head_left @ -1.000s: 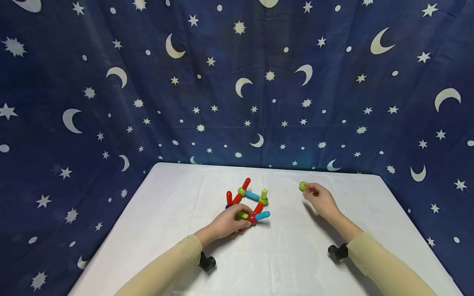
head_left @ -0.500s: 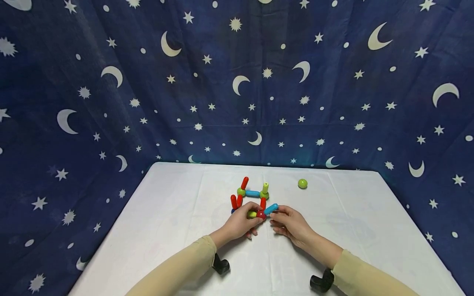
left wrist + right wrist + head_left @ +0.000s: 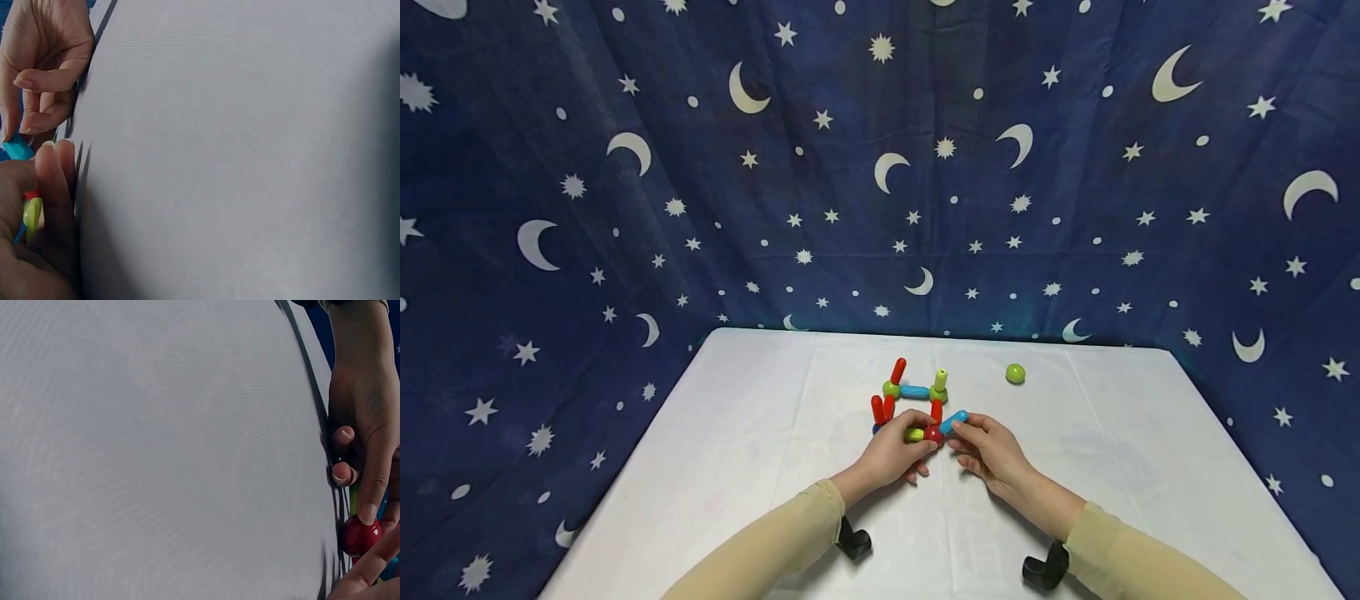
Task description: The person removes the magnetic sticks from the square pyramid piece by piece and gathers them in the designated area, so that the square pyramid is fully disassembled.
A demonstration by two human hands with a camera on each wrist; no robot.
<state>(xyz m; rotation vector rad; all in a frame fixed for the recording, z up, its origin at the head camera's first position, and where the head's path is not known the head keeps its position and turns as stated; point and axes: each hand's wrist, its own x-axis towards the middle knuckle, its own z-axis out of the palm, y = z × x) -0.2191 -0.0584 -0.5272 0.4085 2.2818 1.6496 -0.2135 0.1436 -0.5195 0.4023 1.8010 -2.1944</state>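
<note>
My left hand [image 3: 889,450] holds a toy frame of coloured rods and balls, its thumb and fingers around the red ball [image 3: 933,434] at the near corner. From that ball a blue rod [image 3: 953,422] points up to the right, and my right hand [image 3: 997,462] pinches its free end. Two green balls [image 3: 891,389] form the far corners, joined by another blue rod [image 3: 915,392]. A red rod [image 3: 898,370] and a light green rod [image 3: 942,379] stand up from them. The dark blue ball at the near left is mostly behind my left hand.
A loose green ball [image 3: 1016,373] lies on the white table [image 3: 760,400], behind and right of the frame. A dark blue curtain [image 3: 835,183] with moons and stars hangs behind the table and along its sides.
My right hand has let go of the loose green ball and come left to the blue rod, which it now pinches. My left hand and the frame have shifted slightly right.
</note>
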